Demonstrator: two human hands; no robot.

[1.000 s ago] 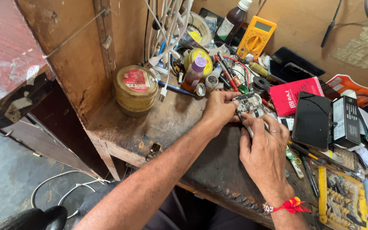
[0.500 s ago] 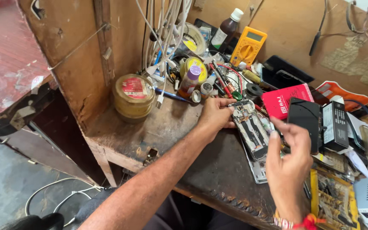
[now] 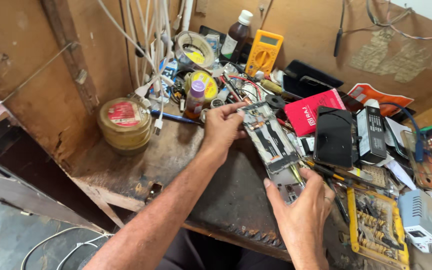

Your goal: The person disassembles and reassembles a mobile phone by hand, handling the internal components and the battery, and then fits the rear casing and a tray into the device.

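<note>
A big, dirty wooden workbench (image 3: 126, 180) fills most of the view, and its right half is piled with stuff. In the middle sits an opened phone (image 3: 271, 142) with its insides showing. It is long and thin. Its long way runs from the upper middle of the view down toward the lower right, with the top end pointing up and a little left.

The left hand (image 3: 223, 127) comes in from the lower left and its fingers pinch the top end of the phone. The right hand (image 3: 301, 212) comes up from the bottom, and its fingers curl onto the lower end of the phone.

A round yellow tin (image 3: 125, 125) stands at the left. Just right of the phone lie a red box (image 3: 308, 112) and a black phone (image 3: 333, 136), face up. A yellow meter (image 3: 263, 52) leans at the top. A yellow tray of tiny tool bits (image 3: 376, 225) lies at the lower right.
</note>
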